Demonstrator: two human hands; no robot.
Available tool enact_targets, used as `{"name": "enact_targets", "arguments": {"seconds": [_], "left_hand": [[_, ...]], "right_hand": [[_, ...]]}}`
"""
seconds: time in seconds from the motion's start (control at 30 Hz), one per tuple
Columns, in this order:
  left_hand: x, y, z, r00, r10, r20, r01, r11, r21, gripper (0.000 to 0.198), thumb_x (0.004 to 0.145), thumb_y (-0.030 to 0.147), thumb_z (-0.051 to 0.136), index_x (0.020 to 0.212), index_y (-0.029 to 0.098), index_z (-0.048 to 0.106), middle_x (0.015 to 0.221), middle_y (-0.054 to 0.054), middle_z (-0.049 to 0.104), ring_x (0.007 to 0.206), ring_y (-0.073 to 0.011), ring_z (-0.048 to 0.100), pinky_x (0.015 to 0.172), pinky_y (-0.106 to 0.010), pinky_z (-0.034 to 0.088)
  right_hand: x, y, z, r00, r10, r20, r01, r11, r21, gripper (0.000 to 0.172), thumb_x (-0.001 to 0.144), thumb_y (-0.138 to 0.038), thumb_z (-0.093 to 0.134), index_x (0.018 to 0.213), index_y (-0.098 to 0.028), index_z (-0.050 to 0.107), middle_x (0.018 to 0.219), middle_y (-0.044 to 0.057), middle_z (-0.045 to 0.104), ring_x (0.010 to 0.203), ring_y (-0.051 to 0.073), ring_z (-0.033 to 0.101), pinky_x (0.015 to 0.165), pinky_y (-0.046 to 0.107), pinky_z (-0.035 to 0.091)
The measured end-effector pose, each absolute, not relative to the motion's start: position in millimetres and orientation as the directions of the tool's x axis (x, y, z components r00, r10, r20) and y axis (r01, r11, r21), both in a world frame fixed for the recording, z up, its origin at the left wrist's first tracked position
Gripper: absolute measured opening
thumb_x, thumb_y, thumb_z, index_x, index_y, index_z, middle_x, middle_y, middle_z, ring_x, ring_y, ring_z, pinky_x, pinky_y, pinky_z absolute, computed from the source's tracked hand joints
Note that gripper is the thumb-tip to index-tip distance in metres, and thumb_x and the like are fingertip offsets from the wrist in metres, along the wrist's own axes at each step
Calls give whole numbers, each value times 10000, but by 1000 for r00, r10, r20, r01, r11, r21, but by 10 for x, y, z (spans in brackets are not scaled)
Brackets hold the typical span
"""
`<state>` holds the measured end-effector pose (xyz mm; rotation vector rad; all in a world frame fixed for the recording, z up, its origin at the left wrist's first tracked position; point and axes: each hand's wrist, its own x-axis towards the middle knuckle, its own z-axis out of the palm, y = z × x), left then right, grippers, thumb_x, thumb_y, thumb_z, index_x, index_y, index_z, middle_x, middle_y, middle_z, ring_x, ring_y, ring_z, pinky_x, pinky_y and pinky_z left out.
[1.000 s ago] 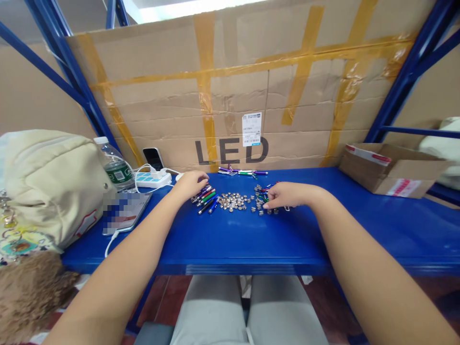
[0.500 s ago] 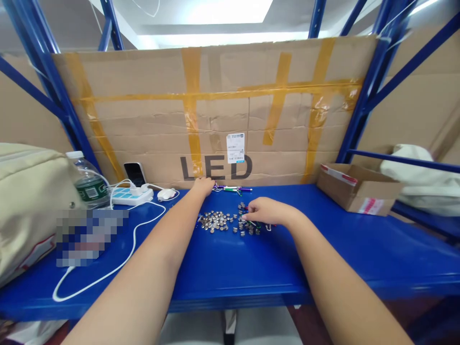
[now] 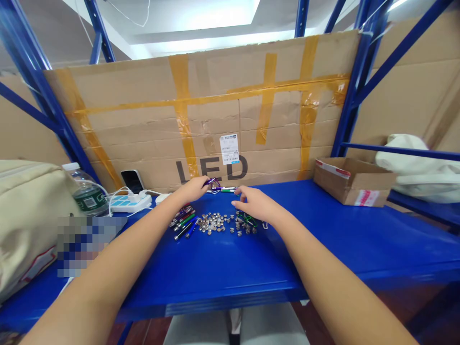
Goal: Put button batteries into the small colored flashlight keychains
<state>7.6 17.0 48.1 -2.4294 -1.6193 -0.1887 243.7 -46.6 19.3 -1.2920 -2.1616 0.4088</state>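
At the back of the blue table, my left hand (image 3: 194, 189) is closed on a slim purple metal tube (image 3: 207, 182), with a purple clip or loop beside it. Just right of it lie more slim coloured tubes (image 3: 226, 190), one of them green. My right hand (image 3: 254, 203) hovers open, thumb and fingers apart, above a heap of small silver metal pieces (image 3: 240, 227). Green carabiner clips (image 3: 247, 219) lie among that heap. Left of it spreads a pile of small round silver discs (image 3: 212, 223). Red, green, blue and black tubes (image 3: 185, 220) lie beside my left forearm.
A cardboard panel (image 3: 151, 134) stands along the table's back edge. On the left are a beige bag (image 3: 32, 215), a water bottle (image 3: 88, 194), a phone (image 3: 132, 181) and a power strip (image 3: 131, 203). An open cardboard box (image 3: 370, 184) sits at the right.
My right hand has lifted off the silver pieces and moved up and back, its fingers opening. My left hand has shifted left and now shows a purple tube in it. The view has tilted.
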Motion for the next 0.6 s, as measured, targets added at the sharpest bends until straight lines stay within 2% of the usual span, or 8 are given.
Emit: {"name": "enact_targets", "arguments": {"seconds": [0.07,0.2,0.27,0.33,0.4,0.47,0.6], "left_hand": [[54,-147,504,461,839,291,860,-503,88,311,920,257,351,1149,146,529,1133,-97,628,1019,-207,590,885,-311,458],[62,-705,434,521,775,357,747,-617,249,308,903,237,351,1157,154,505,1159,-100,599,1049,-217,561,934,-365,434],[86,-871,369,538,754,377,696,-649,306,290,907,229,340,1135,162,505,1155,-94,595,1059,-210,552,949,-369,426],[110,-950,306,553,741,380,656,-669,350,276,908,215,334,1114,168,511,1132,-87,602,1045,-203,555,948,-370,428],[122,-971,261,564,735,377,638,-678,365,261,905,202,345,1092,167,523,1104,-82,610,1017,-200,564,931,-368,440],[114,-985,245,558,734,386,651,-676,345,246,892,185,378,1077,163,537,1083,-77,616,995,-200,571,907,-364,453],[36,-1184,310,511,689,513,723,-668,177,235,880,203,464,1091,159,557,1085,-89,613,1012,-224,565,912,-393,453]], "right_hand": [[2370,-482,172,-366,836,409,627,546,-556,457,826,-415,581,1203,-160,539,1014,104,653,798,197,597,678,325,452],[2182,-534,122,-422,779,463,467,625,-625,510,819,-405,607,1257,-170,493,1131,120,606,864,189,588,760,347,469],[2091,-561,99,-492,736,466,396,665,-633,435,824,-370,603,1202,-172,520,1052,90,625,860,179,586,763,336,468],[2027,-584,80,-577,690,437,346,691,-635,273,853,-339,558,1075,-180,562,900,42,632,779,157,584,704,307,467],[1996,-598,64,-626,685,373,330,666,-669,175,882,-340,503,958,-191,554,751,-2,597,657,134,567,614,277,453],[1993,-602,50,-630,712,311,345,615,-709,164,893,-362,479,891,-201,514,669,-30,563,560,117,540,541,254,430],[2012,-598,48,-589,756,286,418,588,-692,192,889,-366,480,783,-208,452,610,-47,536,489,98,493,497,233,388]]}}
